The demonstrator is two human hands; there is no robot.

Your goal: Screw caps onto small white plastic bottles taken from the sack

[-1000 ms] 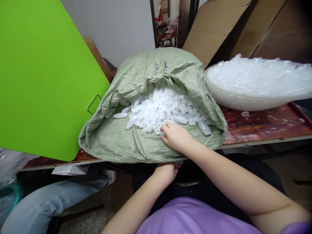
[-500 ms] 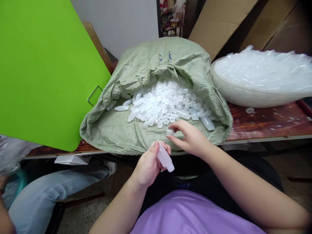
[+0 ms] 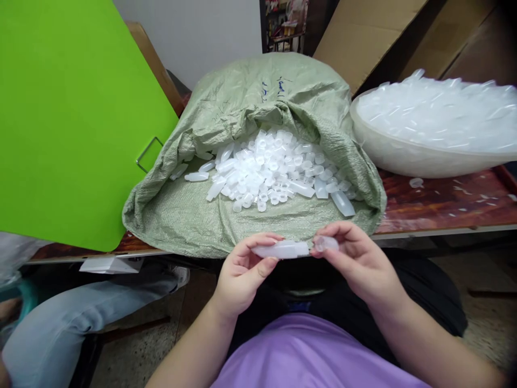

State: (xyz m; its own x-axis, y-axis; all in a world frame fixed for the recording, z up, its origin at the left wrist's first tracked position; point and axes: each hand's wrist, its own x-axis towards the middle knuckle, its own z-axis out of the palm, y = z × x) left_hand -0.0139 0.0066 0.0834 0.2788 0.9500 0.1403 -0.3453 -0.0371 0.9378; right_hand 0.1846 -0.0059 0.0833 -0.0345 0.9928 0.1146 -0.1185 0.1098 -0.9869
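Between its thumb and fingers, my left hand point(image 3: 247, 272) holds a translucent white plastic tube point(image 3: 283, 249) lying level, its narrower neck facing right. My right hand point(image 3: 359, 258) pinches a small translucent cap point(image 3: 325, 244) just right of that neck, with a slight gap between the two. Beyond both hands, a pile of loose caps point(image 3: 266, 167) mixed with several tubes spills inside the mouth of a pale green woven sack point(image 3: 181, 215). One tube point(image 3: 342, 203) rests at the pile's right edge.
A large bowl point(image 3: 428, 164) heaped with translucent pieces stands right of the sack on the reddish table point(image 3: 436, 207). A bright green board point(image 3: 76, 124) rises at the left. Cardboard point(image 3: 363, 37) leans behind. Another person's jeans-clad leg point(image 3: 81, 318) is at lower left.
My right hand has brought the cap from the sack's mouth down and right, beside the tube. My left hand has turned the tube from slanting downward to level, neck pointing right.
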